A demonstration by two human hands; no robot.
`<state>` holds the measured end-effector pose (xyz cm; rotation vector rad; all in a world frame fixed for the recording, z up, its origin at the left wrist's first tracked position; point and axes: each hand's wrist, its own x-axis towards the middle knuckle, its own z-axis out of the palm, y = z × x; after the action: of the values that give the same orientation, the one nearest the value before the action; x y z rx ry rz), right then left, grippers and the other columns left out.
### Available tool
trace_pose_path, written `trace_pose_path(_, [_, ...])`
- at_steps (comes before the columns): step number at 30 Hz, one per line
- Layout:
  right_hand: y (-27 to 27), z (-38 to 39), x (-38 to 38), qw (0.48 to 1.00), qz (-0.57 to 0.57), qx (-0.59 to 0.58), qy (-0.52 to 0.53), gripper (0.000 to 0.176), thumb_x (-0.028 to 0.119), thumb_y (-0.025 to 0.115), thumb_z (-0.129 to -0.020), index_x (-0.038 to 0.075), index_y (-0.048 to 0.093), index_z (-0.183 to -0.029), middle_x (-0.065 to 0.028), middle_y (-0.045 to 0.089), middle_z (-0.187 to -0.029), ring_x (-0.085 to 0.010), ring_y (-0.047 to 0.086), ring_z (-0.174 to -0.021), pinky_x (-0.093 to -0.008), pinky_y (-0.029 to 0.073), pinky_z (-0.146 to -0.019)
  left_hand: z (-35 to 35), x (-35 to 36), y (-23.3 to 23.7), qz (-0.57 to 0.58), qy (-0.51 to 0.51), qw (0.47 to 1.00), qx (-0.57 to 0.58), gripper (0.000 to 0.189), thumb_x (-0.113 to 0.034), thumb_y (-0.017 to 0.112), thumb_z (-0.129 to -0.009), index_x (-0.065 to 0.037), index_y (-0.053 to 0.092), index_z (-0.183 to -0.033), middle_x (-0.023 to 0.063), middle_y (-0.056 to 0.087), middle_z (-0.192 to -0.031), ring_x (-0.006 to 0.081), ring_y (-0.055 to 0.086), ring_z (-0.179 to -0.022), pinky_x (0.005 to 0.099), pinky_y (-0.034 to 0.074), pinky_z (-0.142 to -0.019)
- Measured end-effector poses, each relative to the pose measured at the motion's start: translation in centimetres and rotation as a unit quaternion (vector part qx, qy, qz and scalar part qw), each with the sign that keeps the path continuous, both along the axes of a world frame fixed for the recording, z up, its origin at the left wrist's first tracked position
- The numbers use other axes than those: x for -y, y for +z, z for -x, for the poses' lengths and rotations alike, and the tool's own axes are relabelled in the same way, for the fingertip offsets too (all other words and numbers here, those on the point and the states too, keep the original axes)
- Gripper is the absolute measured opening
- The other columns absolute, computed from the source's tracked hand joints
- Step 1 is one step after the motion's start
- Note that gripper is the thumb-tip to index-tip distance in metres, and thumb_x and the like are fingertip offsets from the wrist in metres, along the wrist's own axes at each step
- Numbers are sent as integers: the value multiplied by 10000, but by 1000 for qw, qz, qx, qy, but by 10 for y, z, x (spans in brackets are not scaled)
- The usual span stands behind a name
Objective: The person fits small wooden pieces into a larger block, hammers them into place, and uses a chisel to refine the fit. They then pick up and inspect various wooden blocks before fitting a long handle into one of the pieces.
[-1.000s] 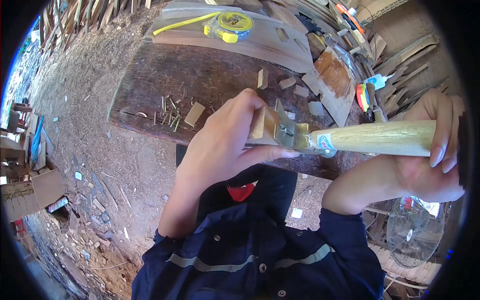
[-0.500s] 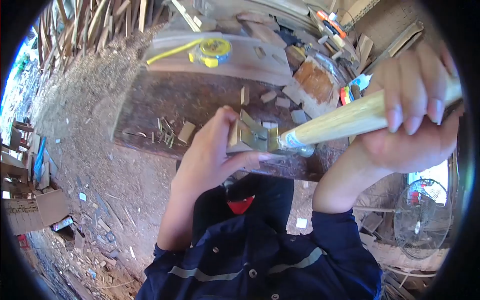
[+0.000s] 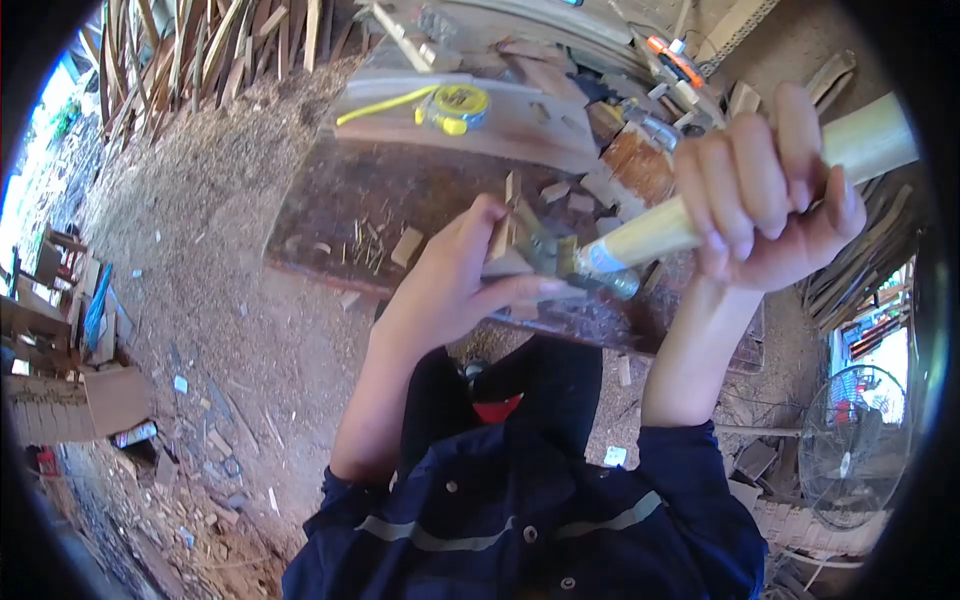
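Observation:
My left hand (image 3: 450, 265) grips a small wooden block (image 3: 508, 258) with a brass-coloured metal piece (image 3: 540, 245) against it, over the near edge of the dark workbench (image 3: 350, 190). Fingers of my right hand (image 3: 765, 195) are wrapped round the thick pale wooden handle (image 3: 650, 232) of a tool, partway along it. The tool's metal end meets the metal piece beside my left fingertips; its exact shape there is unclear. Left of my left hand, several nails or screws (image 3: 368, 245) and a small wood piece (image 3: 407, 246) lie on the bench.
A yellow tape measure (image 3: 457, 106) rests on a pale board (image 3: 400, 125) at the back of the bench. Wood scraps and an orange tool (image 3: 675, 60) lie at the back right. A fan (image 3: 855, 445) stands at the right, and wood strips (image 3: 225, 40) lean at the back left.
My right hand has shifted left along the handle, so more of the handle's end shows behind it. The whole view has moved, with the bench and left hand appearing slightly further right.

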<state>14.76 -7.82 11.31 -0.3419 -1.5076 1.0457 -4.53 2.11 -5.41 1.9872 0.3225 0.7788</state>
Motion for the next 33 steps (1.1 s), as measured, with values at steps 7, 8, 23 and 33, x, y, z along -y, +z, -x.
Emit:
trace_pose_path(7, [-23,4,-8,999,44,6,0,299,294,537,-1042,161,418,-802,49,440,-598,-86,393,-457,-246,399,-507,-1,-2,-1,39,-18,999,11,734,-353,899,-837,39,502,-1313,135,697,-1085,213,697,-1046,353,544,-908])
trace_pose_path(8, [-23,6,-4,999,40,5,-21,302,295,531,-1042,161,419,-795,49,435,-592,-86,386,-452,-244,399,-508,-1,-2,-3,18,-9,1000,14,743,-372,891,-843,44,504,-1322,145,691,-1102,229,689,-1066,365,536,-928])
trace_pose_path(23, [37,12,34,985,10,-15,-174,285,244,536,-1009,178,465,-741,58,442,-598,-55,348,-445,-224,339,-474,5,9,21,-99,42,977,185,667,-467,464,-1074,39,446,-1508,244,595,-1382,417,576,-1239,465,419,-1088])
trace_pose_path(33, [43,15,30,992,18,27,-119,324,319,623,-1001,192,511,-726,66,475,-603,-49,404,-469,-220,361,-497,-3,12,32,-53,72,976,198,489,-379,373,-1134,45,544,-1305,235,596,-1186,409,592,-1127,446,446,-1023])
